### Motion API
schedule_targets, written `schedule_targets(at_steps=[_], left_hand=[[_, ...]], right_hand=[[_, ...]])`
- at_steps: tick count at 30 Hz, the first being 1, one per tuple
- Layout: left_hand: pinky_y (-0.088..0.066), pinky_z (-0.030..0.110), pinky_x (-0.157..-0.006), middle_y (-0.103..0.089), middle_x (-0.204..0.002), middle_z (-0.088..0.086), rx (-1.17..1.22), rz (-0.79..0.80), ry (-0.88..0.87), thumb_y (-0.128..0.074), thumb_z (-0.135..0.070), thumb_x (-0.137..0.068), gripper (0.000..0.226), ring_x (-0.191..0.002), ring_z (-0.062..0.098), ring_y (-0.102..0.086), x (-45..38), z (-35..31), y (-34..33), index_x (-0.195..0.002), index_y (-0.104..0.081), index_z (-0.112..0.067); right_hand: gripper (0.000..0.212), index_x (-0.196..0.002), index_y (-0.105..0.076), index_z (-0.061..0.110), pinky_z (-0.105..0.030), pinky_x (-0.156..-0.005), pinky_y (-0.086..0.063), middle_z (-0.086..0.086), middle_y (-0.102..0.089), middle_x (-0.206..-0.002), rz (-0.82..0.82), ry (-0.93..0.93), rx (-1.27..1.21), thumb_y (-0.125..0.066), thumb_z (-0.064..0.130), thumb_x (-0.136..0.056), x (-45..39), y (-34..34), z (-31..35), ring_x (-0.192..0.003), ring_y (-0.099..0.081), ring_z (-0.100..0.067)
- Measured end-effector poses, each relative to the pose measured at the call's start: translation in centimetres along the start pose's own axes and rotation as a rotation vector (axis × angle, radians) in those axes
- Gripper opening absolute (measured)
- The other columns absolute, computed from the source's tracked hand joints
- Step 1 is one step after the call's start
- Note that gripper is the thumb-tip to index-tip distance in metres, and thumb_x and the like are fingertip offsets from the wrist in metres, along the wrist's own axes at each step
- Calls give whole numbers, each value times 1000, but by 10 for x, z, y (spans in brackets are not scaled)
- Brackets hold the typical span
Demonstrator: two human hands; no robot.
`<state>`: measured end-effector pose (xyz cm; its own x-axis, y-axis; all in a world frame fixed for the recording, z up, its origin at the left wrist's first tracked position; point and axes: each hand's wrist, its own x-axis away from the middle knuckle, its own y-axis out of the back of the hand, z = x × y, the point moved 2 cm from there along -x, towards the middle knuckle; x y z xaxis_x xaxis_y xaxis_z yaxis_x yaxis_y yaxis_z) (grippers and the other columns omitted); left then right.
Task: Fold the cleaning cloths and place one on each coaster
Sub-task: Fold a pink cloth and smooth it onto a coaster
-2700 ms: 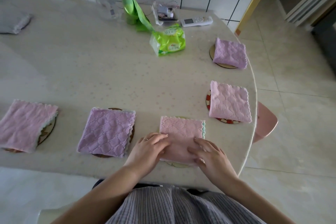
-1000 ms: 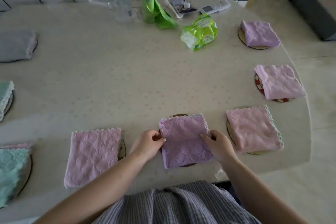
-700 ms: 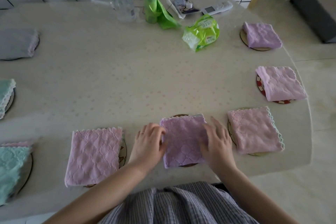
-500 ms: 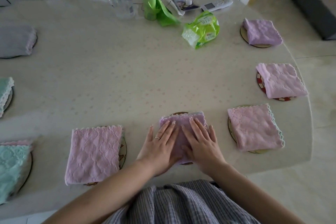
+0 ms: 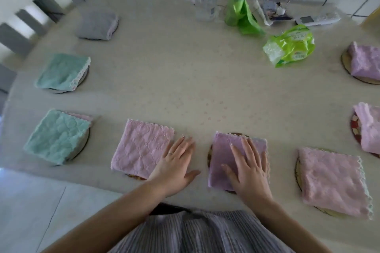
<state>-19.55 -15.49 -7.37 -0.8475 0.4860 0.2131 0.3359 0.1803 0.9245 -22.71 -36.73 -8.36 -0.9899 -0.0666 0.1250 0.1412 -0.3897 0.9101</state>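
A folded lilac cloth (image 5: 223,154) lies on a round coaster (image 5: 209,156) near the table's front edge. My right hand (image 5: 249,168) lies flat on it with straight fingers. My left hand (image 5: 174,164) rests flat on the bare table between that cloth and a folded pink cloth (image 5: 139,150), its fingers touching the pink cloth's right edge. More folded cloths sit on coasters around the table: a pink one (image 5: 333,183) at the front right, two teal ones (image 5: 58,136) (image 5: 62,71) at the left, a grey one (image 5: 96,25) at the far left, two lilac ones (image 5: 365,61) (image 5: 370,129) at the right.
At the back of the beige table (image 5: 185,88) stand a clear pump bottle (image 5: 205,4), a green roll of bags (image 5: 236,4), a green packet (image 5: 290,47), a remote control (image 5: 318,19) and a small tray of clutter (image 5: 271,11). A tiled wall runs behind.
My left hand has slid off the lilac cloth to the left onto the table. My right hand stays flat on the cloth. The view has swung left, showing more cloths on that side.
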Motion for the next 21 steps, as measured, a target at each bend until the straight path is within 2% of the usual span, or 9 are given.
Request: schedule_targets(at_steps=[2, 6, 8, 10, 12, 13, 15, 18, 21], left_hand=[[-25, 48, -109, -44, -142, 10, 70, -114, 95, -40, -52, -82, 70, -134, 28, -37, 23, 19, 6, -134, -45, -6], [-40, 44, -103, -58, -127, 1, 170, -252, 251, -50, -40, -81, 53, -124, 17, -45, 64, 54, 19, -127, -52, -15], [-45, 39, -97, -60, -124, -2, 213, -317, 378, -50, -38, -81, 47, -118, 16, -48, 79, 71, 26, -122, -57, -17], [-44, 32, -88, -60, -120, -4, 296, -381, 516, -51, -34, -83, 39, -110, 17, -53, 92, 92, 32, -118, -60, -19], [-40, 24, -80, -62, -112, -4, 334, -417, 594, -57, -25, -86, 28, -101, 15, -56, 99, 113, 32, -113, -62, -19], [-39, 23, -77, -62, -108, -4, 358, -405, 622, -59, -22, -87, 25, -97, 12, -56, 103, 127, 31, -111, -63, -19], [-45, 26, -78, -63, -100, -5, 457, -356, 665, -63, -21, -85, 23, -90, 10, -58, 108, 153, 28, -108, -62, -21], [-47, 24, -75, -65, -93, -8, 602, -226, 633, -67, -20, -82, 21, -87, 11, -62, 108, 182, 28, -101, -61, -27], [-48, 25, -76, -68, -94, -10, 552, -96, 460, -68, -35, -80, 21, -87, 7, -63, 103, 198, 34, -98, -67, -24]], right_hand=[[66, -143, -33, 24, -50, -115, 4, 0, -11, -157, 29, 124, -54, -26, 59, -87, -14, -7, 30, -142, 14, -5], [66, -139, -39, 25, -45, -114, 6, 2, -18, -154, 85, 293, -118, -24, 60, -86, -37, -15, 84, -142, 3, -8], [63, -135, -45, 23, -43, -117, -7, 2, -29, -150, 123, 308, -174, -26, 58, -85, -47, -19, 101, -141, -12, -12], [52, -127, -53, 22, -38, -111, -28, 2, -46, -136, 154, 288, -243, -37, 50, -86, -56, -25, 116, -131, -35, -16], [27, -113, -59, 28, -28, -95, -42, 8, -56, -116, 206, 212, -356, -52, 36, -88, -58, -29, 124, -111, -51, -9], [15, -102, -59, 33, -22, -86, -44, 12, -58, -106, 224, 169, -402, -56, 32, -88, -57, -34, 130, -100, -54, -3], [5, -90, -59, 33, -15, -71, -45, 15, -60, -92, 223, 71, -432, -60, 29, -87, -54, -40, 140, -84, -57, 3], [9, -92, -56, 30, -20, -67, -47, 14, -63, -86, 209, -146, -437, -59, 36, -87, -46, -48, 151, -78, -59, 1], [19, -97, -53, 26, -29, -72, -47, 15, -62, -87, 173, -359, -399, -59, 40, -86, -32, -55, 156, -84, -61, -9]])
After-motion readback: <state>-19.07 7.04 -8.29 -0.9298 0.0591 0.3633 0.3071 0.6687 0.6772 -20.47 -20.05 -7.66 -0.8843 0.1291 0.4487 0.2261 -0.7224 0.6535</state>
